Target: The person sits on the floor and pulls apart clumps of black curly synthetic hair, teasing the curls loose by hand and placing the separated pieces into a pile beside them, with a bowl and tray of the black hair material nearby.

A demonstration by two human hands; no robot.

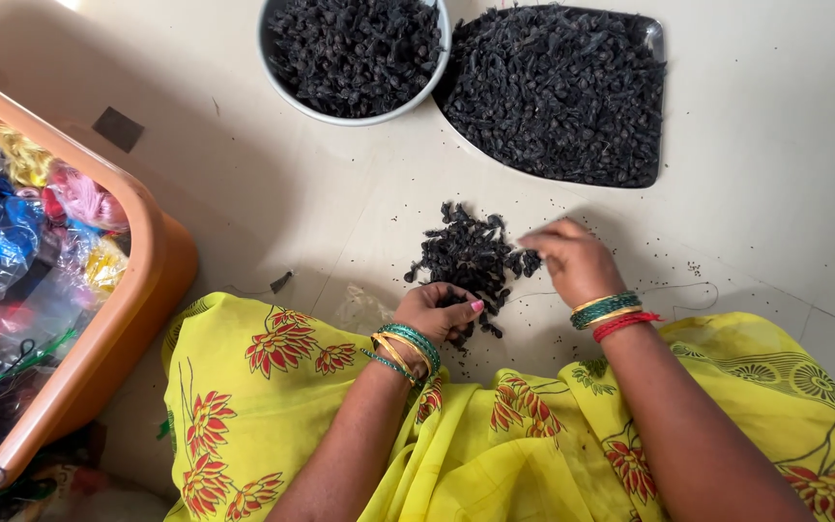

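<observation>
- the left hand [442, 311] is curling its fingers over the near edge of a small pile [471, 259] of dark dried pods, with a few pods lying under the palm; whether it is gripping any, i cannot tell.
- the right hand [572, 259] is resting fingers-down at the pile's right edge, fingertips pinching narrow on a pod or two.
- the pile is lying on the pale tiled floor [273, 193], just in front of the person's knees, between the two hands.
- both wrists are wearing green and gold bangles [603, 309]; the right one is also carrying a red thread.
- a yellow sari [495, 454] with red flowers is covering the lap at the bottom.
- farther away, a round bowl [355, 58] and a dark tray [561, 92] are sitting side by side, touching, each full of the same dark pods.
- small dark crumbs are lying scattered on the floor around the pile.
- at the left, an orange tub [132, 290] is holding coloured threads and plastic bags.
</observation>
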